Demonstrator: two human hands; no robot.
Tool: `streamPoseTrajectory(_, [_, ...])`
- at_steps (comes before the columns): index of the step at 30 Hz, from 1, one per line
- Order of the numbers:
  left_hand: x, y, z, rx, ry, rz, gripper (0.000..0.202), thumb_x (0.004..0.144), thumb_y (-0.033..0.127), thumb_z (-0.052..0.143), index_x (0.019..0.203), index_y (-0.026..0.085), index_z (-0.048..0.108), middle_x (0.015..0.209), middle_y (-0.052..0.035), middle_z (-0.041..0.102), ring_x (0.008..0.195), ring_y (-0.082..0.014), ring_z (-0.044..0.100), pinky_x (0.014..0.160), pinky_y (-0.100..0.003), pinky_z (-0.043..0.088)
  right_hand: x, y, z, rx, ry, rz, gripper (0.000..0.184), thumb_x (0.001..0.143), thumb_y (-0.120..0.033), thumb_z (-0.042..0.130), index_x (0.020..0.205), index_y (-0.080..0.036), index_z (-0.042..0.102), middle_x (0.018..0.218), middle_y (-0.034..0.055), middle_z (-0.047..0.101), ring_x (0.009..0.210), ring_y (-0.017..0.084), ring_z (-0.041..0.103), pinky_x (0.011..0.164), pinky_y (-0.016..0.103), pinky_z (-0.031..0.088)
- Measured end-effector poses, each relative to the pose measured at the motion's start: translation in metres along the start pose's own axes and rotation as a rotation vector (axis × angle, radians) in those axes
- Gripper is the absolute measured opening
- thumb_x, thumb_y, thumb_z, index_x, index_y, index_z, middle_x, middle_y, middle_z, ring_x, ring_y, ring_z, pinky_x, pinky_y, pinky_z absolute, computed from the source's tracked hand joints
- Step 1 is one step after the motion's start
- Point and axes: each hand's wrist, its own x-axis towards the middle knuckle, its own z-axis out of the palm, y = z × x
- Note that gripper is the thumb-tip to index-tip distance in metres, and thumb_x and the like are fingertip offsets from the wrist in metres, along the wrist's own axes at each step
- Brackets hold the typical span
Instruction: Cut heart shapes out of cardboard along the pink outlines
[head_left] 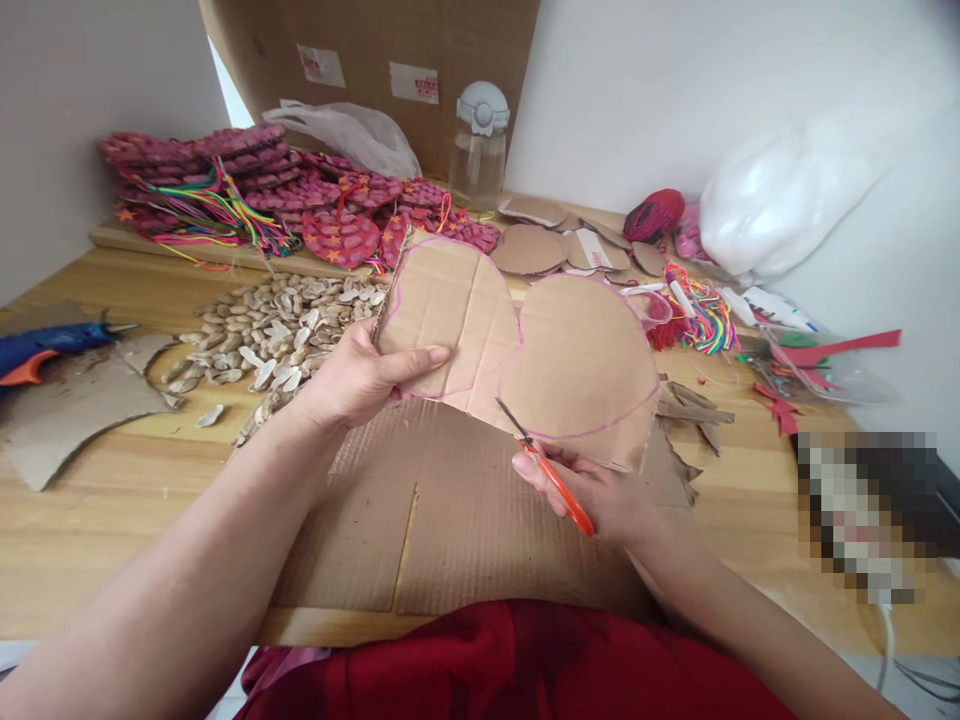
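Observation:
A piece of cardboard (450, 300) with two rounded outlines drawn in purple is held up above the table. My left hand (375, 375) grips its left part, thumb lying across the front. In my right hand (585, 490) is a pair of scissors (559, 485) with orange handles. The dark blade tip lies over the cardboard's lower edge, between the two outlines. Fingers of the right hand also reach behind the cardboard's lower right part. A larger corrugated cardboard sheet (465, 530) lies flat on the table underneath.
Peanut shells (277, 325) are heaped at left, near a blue glue gun (60, 345) on a cardboard scrap (82, 410). Pink decorated pieces (337, 235) stand stacked behind, beside a water bottle (480, 150). Cut cardboard shapes (529, 248), yarn (652, 215) and colourful cords (709, 320) lie at back right.

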Motion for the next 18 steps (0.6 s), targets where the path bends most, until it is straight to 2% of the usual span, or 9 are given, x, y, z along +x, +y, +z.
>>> streamPoseTrajectory(3, [-0.0013,0.0,0.0028,-0.04,0.002,0.016,0.043,0.059,0.024,0.092,0.097,0.015,0.074,0.09,-0.0052,0.075,0.068,-0.0173,0.07,0.06,-0.026,0.058,0.0048,0.0066,-0.0014,0.031,-0.065,-0.028,0.043,0.081,-0.056,0.068,0.064,-0.024,0.045,0.059,-0.0044,0.038,0.053,0.013,0.033,0.05,0.029,0.031])
streamPoseTrajectory(5, [-0.0017,-0.0015,0.0038,-0.033,0.017,0.028,0.044,0.06,0.024,0.091,0.099,0.015,0.074,0.091,-0.0062,0.075,0.07,-0.0185,0.07,0.062,-0.027,0.059,0.007,0.0086,-0.0016,0.048,-0.046,-0.055,0.043,0.08,-0.057,0.069,0.066,-0.023,0.047,0.062,-0.004,0.04,0.053,0.012,0.034,0.05,0.029,0.029])
streamPoseTrajectory(8, [-0.0017,-0.0047,0.0038,-0.003,0.044,0.056,0.042,0.061,0.025,0.091,0.098,0.014,0.074,0.086,-0.0064,0.074,0.064,-0.0175,0.068,0.054,-0.026,0.055,0.0086,0.0096,-0.0014,0.098,-0.006,-0.054,0.044,0.078,-0.057,0.072,0.067,-0.022,0.048,0.063,-0.0042,0.043,0.053,0.011,0.034,0.05,0.029,0.026])
streamPoseTrajectory(11, [-0.0016,-0.0066,0.0023,0.047,0.059,0.084,0.032,0.062,0.027,0.09,0.086,0.014,0.073,0.072,-0.0036,0.069,0.049,-0.0128,0.059,0.04,-0.021,0.043,0.01,0.0114,-0.0018,0.181,-0.015,-0.031,0.048,0.075,-0.058,0.075,0.065,-0.021,0.046,0.061,-0.0051,0.043,0.051,0.01,0.034,0.051,0.028,0.024])
streamPoseTrajectory(13, [-0.0016,-0.0074,0.0007,0.078,0.063,0.097,0.028,0.064,0.028,0.09,0.079,0.014,0.071,0.063,-0.0009,0.064,0.042,-0.0104,0.052,0.035,-0.02,0.036,0.0108,0.0118,-0.0021,0.245,-0.033,-0.028,0.05,0.071,-0.06,0.077,0.065,-0.021,0.046,0.062,-0.0052,0.043,0.052,0.009,0.033,0.05,0.028,0.024])
streamPoseTrajectory(16, [-0.0013,-0.0087,-0.0013,0.106,0.073,0.096,0.027,0.064,0.029,0.089,0.076,0.015,0.07,0.062,-0.0009,0.064,0.042,-0.0106,0.052,0.035,-0.021,0.037,0.0101,0.0097,-0.0015,0.316,-0.037,-0.019,0.054,0.065,-0.063,0.08,0.064,-0.02,0.048,0.063,-0.0054,0.043,0.052,0.008,0.031,0.049,0.027,0.021])
streamPoseTrajectory(18, [-0.0012,-0.0093,-0.0009,0.095,0.077,0.094,0.028,0.064,0.029,0.09,0.082,0.015,0.072,0.07,-0.0032,0.069,0.049,-0.0137,0.06,0.04,-0.022,0.045,0.0089,0.0077,-0.0001,0.317,-0.023,-0.025,0.053,0.067,-0.063,0.08,0.064,-0.02,0.048,0.062,-0.0059,0.043,0.051,0.008,0.029,0.049,0.027,0.02])
